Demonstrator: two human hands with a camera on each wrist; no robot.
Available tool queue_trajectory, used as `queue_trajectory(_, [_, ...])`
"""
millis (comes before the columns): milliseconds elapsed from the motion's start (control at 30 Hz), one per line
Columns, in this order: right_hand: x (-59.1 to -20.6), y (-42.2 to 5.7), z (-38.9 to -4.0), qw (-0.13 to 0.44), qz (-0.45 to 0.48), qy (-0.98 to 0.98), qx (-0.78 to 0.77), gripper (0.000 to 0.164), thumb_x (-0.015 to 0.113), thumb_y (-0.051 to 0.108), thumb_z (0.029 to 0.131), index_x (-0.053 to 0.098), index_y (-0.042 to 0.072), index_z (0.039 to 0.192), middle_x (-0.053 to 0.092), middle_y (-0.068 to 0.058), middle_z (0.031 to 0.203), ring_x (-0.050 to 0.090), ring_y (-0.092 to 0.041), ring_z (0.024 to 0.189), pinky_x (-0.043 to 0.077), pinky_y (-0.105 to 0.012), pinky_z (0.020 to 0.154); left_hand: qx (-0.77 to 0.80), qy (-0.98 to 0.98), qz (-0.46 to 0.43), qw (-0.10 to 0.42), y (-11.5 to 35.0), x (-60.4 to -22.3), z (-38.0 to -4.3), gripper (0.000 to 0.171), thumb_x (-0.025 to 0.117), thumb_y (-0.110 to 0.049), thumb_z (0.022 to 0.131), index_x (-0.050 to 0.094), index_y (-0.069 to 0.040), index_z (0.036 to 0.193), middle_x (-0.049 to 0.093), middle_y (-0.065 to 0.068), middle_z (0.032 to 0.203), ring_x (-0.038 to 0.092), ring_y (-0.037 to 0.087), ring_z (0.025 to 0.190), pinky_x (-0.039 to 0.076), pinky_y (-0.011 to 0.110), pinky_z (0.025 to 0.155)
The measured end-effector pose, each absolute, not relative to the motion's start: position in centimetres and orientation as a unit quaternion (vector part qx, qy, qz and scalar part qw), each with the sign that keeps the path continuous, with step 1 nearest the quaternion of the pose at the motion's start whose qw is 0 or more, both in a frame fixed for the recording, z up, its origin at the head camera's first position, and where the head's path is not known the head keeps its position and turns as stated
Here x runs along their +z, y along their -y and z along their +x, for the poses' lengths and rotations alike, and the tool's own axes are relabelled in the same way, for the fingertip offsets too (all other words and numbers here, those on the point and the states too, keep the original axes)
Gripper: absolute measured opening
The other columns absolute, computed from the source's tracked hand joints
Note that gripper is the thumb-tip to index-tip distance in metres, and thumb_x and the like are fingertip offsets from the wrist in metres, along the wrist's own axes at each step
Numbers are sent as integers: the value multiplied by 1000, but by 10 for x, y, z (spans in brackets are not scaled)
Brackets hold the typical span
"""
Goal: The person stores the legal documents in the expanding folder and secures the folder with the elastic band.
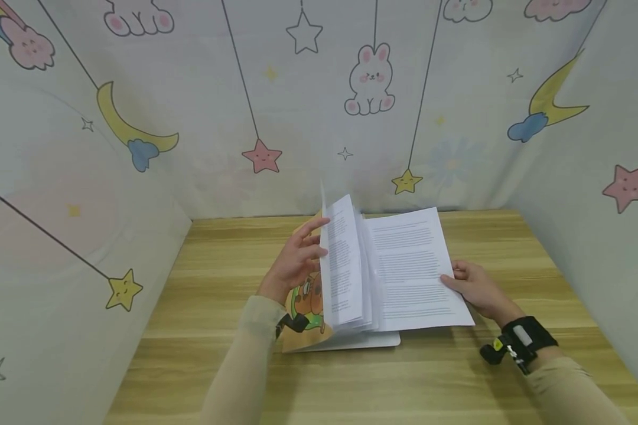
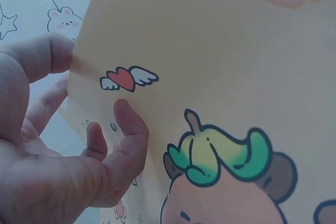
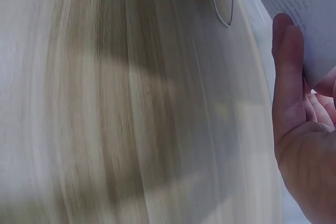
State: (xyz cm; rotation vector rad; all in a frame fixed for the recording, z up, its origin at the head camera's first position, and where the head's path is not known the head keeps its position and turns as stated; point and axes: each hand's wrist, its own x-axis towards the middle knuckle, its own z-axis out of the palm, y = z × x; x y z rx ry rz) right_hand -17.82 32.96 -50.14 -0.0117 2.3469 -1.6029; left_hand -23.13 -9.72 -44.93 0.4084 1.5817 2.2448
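Observation:
In the head view, a folder (image 1: 305, 339) with an orange cartoon cover stands partly open on the table, with several printed pages (image 1: 345, 265) fanned upright. My left hand (image 1: 292, 262) holds the raised cover by its outer edge. The left wrist view shows fingers at the edge and others in front of the orange cover (image 2: 210, 66), which bears a winged heart. My right hand (image 1: 478, 286) pinches the right edge of a printed sheet (image 1: 409, 265), thumb on top. That sheet slants out to the right of the fanned pages, its inner edge close to the folder's clear sleeves.
Everything lies on a wood-grain table (image 1: 372, 383). Behind it and at both sides hangs a white curtain (image 1: 329, 130) printed with stars, moons and rabbits. A thin grey wire-like loop (image 3: 228, 24) shows at the top of the right wrist view. Each wrist wears a small camera.

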Motion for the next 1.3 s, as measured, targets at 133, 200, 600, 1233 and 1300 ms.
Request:
queue_trajectory(133, [-502,-324,-179,156,-6,-809,-567,48,59,16,108,44,-10,146,73,-22,119,76,-24,91,61,-35,73,792,-563,146,183,97,-450,-231,71,56,8,96,35,-9,162,37,36,152,46,48,125,55,47,85])
queue_trajectory(200, [-501,-322,-179,157,-8,-808,-568,48,58,15,108,44,-10,146,73,-23,120,76,-24,91,61,-35,73,790,-567,146,181,97,-450,-230,71,56,7,97,35,-9,162,38,36,152,47,48,125,54,47,85])
queue_trajectory(600, [-490,-318,-178,148,-30,-808,-569,40,58,10,108,47,-12,139,75,-24,114,77,-25,85,62,-35,68,789,-567,149,182,97,-449,-230,70,55,7,97,35,-9,162,37,36,152,47,48,124,55,46,84])
queue_trajectory(1233, [-493,-302,-187,158,-22,-809,-566,45,60,13,107,46,-7,145,73,-24,117,76,-29,89,62,-39,70,786,-569,159,183,94,-448,-230,68,54,8,97,37,-9,161,38,37,151,46,49,124,54,46,85])
queue_trajectory(1300, [-494,-298,-187,161,-23,-807,-568,44,61,13,107,46,-6,144,74,-24,116,77,-29,88,62,-39,70,786,-570,158,182,94,-448,-229,68,53,8,98,35,-8,161,38,37,151,46,49,124,55,46,85])
